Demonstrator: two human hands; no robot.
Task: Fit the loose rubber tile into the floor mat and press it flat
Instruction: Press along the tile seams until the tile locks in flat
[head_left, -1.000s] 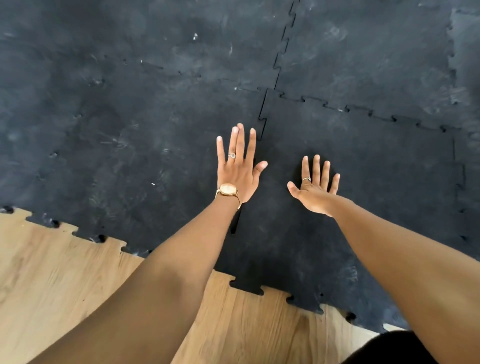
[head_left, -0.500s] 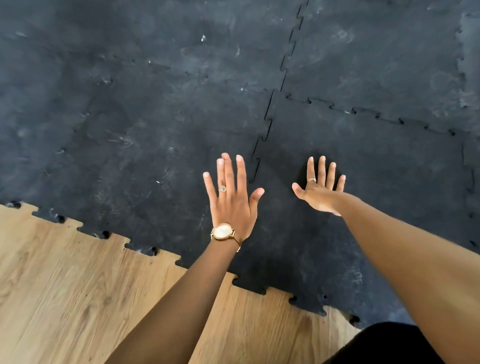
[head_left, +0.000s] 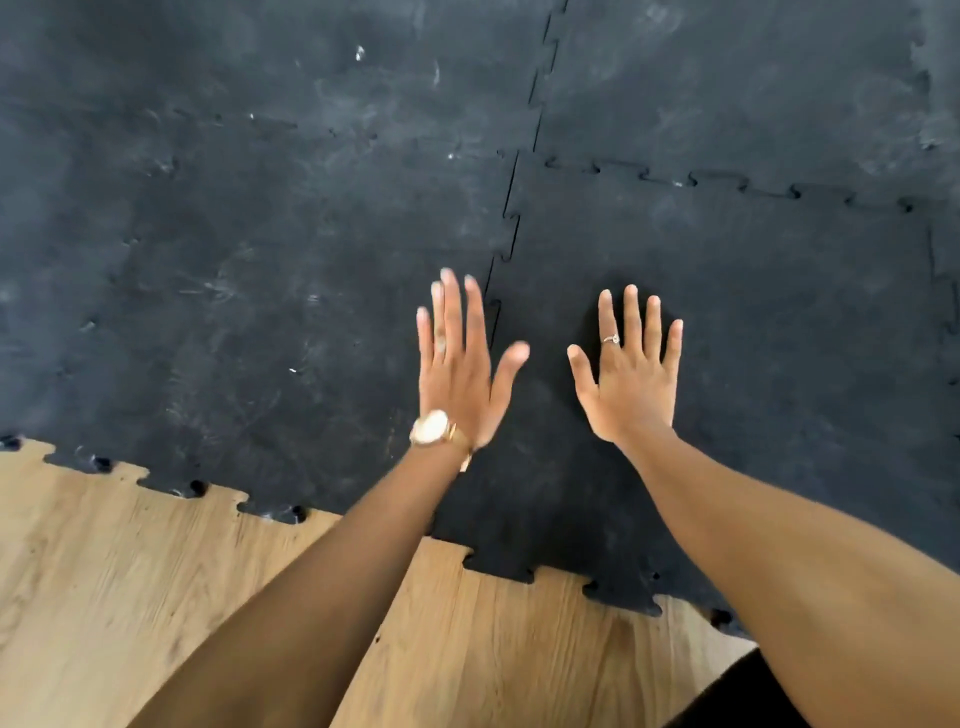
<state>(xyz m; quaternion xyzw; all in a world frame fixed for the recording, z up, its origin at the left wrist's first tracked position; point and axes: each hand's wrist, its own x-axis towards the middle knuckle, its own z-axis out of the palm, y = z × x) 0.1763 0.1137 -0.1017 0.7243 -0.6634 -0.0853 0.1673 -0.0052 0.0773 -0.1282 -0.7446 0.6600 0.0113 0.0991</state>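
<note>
Black floor mat (head_left: 260, 234) apparently lies flat on wooden floor (head_left: 130, 597).

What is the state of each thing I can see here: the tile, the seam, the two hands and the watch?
rubber tile: lying in the mat, looks flat.
left seam: toothed joint with a thin dark gap showing.
left hand: open, fingers together, blurred; contact with the mat unclear.
right hand: open, fingers spread, palm down on the tile.
watch: worn on the left wrist.

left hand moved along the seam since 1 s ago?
Yes. The left hand has slid back down the seam toward the wood floor; the seam's corner junction is farther beyond its fingertips.
</note>
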